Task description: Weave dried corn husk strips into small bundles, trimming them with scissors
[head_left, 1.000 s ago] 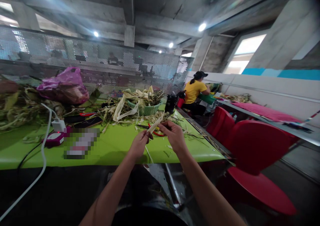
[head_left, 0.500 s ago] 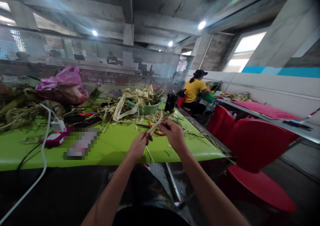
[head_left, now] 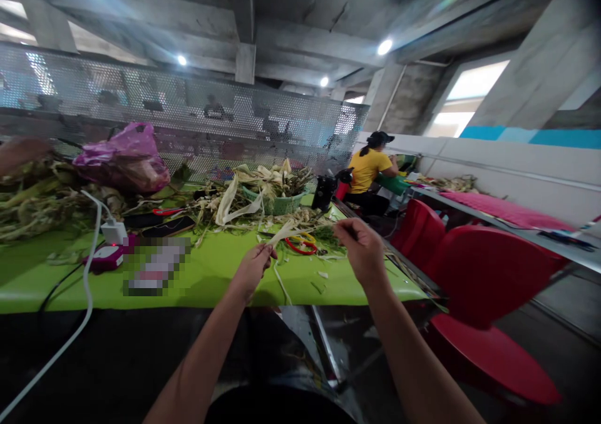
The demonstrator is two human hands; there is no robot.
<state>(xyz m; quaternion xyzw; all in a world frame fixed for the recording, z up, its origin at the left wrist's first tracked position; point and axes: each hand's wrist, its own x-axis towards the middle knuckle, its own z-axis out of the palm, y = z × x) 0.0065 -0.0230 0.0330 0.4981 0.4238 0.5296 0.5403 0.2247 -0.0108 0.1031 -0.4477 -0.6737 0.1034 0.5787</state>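
Note:
My left hand [head_left: 256, 268] pinches the lower end of a pale dried corn husk strip [head_left: 282, 231], whose wider top points up and away. Off to the right, my right hand [head_left: 362, 250] is raised with thumb and fingers pressed together. Whatever is between those fingertips is too small to make out. Behind and between the hands lie scissors with red and yellow handles [head_left: 303, 246], partly covered by the husk. A green basket [head_left: 282, 206] heaped with dried husks stands farther back. A thin pale strand [head_left: 283, 283] trails on the green tabletop [head_left: 211, 280] below my left hand.
At left are a pink plastic bag [head_left: 124, 161], piled husks [head_left: 28, 201], a purple socket block [head_left: 106, 258] with a white cable, and a dark phone [head_left: 169, 227]. A blurred hand [head_left: 23, 153] shows far left. Red chairs [head_left: 493, 274] and a seated person [head_left: 370, 170] are right.
My right hand has let go of the husk strip and moved right, away from my left hand. The scissors' handles now show more. A blurred hand has appeared at the far left.

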